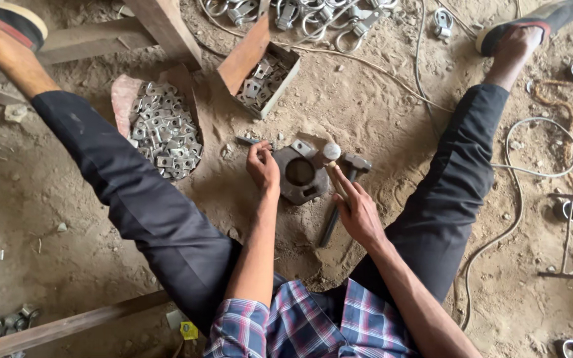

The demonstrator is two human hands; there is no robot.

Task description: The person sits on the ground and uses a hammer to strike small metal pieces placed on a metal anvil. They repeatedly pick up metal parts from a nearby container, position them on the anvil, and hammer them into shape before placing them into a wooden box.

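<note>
Head view: hammer (339, 199) handle under right hand (359, 212)

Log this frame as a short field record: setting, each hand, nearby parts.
setting: person seated on dirt floor, legs spread
left hand: at edge of metal block, pinching a small piece
right hand: grips hammer handle
hammer head: on ground beside block
parts: pile of brackets; box of brackets
</note>
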